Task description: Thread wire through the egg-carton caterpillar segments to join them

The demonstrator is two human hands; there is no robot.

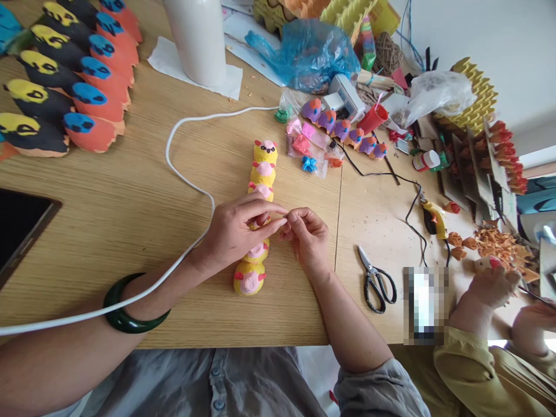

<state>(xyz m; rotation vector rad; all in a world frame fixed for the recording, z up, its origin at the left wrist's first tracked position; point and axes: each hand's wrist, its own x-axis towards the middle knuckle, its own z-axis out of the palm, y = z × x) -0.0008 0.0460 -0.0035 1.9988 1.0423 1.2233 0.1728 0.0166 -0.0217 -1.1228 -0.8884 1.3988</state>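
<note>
Above the table, my left hand (pixel 243 226) and my right hand (pixel 307 236) meet at their fingertips, both closed in a pinch. Whatever sits between the fingertips is tiny, and I cannot make it out. Beneath my left hand lies a row of yellow egg-carton cups (pixel 263 152) with pink clay snouts and small red-pink ears. The far end cup also has black marks; the middle of the row is hidden by my hand. Small bags of pink clay (pixel 302 142) and a blue clay lump (pixel 309 164) lie beyond my right hand.
A white cable (pixel 174 142) crosses the table and my left forearm. Scissors (pixel 374 281) lie on the right, beyond them a co-worker's hand (pixel 490 286). Painted carton rows (pixel 102 98), a white cylinder (pixel 197 43), a purple carton strip (pixel 341 128) and a dark tablet (pixel 21 231) surround the workspace.
</note>
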